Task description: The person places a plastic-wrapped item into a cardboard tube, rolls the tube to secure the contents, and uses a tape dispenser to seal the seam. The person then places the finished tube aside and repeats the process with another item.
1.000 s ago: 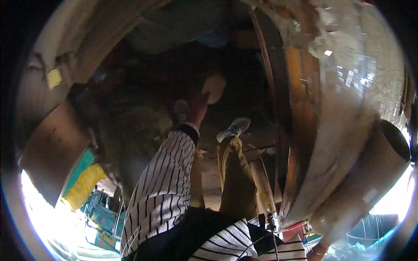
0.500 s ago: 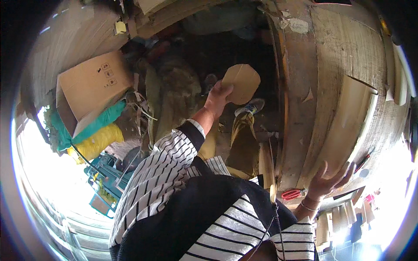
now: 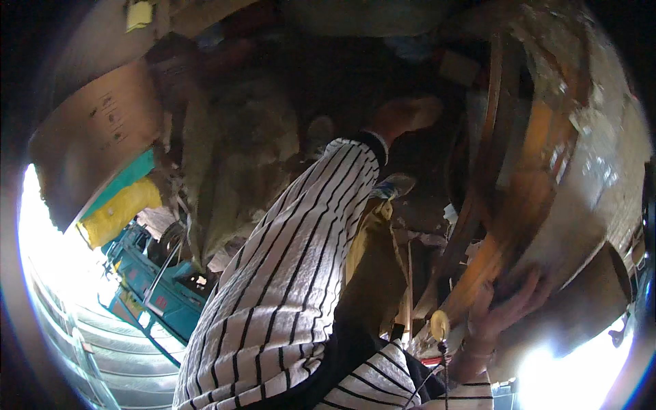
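My left hand (image 3: 403,116) reaches far forward over the dark floor, past my shoe. Motion smears its fingers, so I cannot tell whether it holds anything. A dim brown flat piece (image 3: 458,67) shows just beyond it. At the lower right, my right hand (image 3: 506,307) has its fingers spread, with no object seen in its grasp. It lies beside a curved brown sheet (image 3: 588,294), near the edge of the wooden work surface (image 3: 533,198); whether it touches either is unclear.
A cardboard box (image 3: 102,123) stands at the left above a green bag (image 3: 123,179) and a yellow sack (image 3: 123,212). Below them is a teal machine (image 3: 157,287). A round wooden piece (image 3: 439,324) on a cord hangs before my chest.
My left arm has stretched farther forward and right; the rounded cardboard piece is no longer plain in that hand. My view has shifted, and the work surface appears tilted. The right hand stays low right.
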Demonstrator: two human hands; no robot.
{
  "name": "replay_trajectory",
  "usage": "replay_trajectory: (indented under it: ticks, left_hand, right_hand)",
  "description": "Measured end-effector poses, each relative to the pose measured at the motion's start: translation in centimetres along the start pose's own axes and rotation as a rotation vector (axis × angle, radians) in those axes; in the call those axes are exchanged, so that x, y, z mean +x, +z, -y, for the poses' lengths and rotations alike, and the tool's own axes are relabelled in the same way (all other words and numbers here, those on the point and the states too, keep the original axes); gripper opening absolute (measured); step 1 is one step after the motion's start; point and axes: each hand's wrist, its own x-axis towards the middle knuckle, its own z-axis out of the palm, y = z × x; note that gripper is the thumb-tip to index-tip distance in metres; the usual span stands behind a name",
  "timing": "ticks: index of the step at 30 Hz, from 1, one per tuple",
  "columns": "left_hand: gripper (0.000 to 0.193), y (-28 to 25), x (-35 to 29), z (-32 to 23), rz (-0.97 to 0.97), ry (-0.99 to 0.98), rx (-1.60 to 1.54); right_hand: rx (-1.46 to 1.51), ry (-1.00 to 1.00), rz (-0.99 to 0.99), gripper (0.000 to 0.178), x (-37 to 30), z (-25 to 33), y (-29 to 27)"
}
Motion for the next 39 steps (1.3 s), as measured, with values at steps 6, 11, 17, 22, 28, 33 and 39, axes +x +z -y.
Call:
replay_trajectory:
  ticks: [6,11,17,22,28,33,39]
  left_hand:
    - [0.046,2.9,-3.6,-3.7,0.001,0.005,0.118]
    - [0.046,2.6,-5.3,-6.1,0.016,-0.008,0.247]
    - [0.046,1.7,-5.3,-6.6,0.023,0.008,0.293]
    - [0.046,-0.7,-8.8,-5.5,0.046,0.011,0.204]
    - [0.046,-8.2,-19.3,-8.4,0.058,0.008,-0.16]
    - [0.043,-13.9,-32.7,-17.6,0.19,-0.203,-0.52]
    - [0.044,-13.5,-36.4,-28.5,0.306,-0.029,-0.604]
  right_hand:
    - [-0.006,-0.083,-0.041,0.073,-5.6,2.0,-8.1]
    - [-0.007,-0.096,-0.088,0.072,-8.7,3.9,-11.4]
    - [0.008,-0.085,-0.108,0.071,-8.9,6.3,-13.9]
    - [0.02,0.003,-0.108,0.071,-8.8,7.4,-15.0]
    - [0.016,-0.026,-0.066,0.07,-9.1,8.4,-16.6]
    - [-0.031,0.035,-0.027,0.066,-7.5,6.5,-18.7]
    - [0.246,0.131,-0.09,0.064,-3.0,3.2,-13.0]
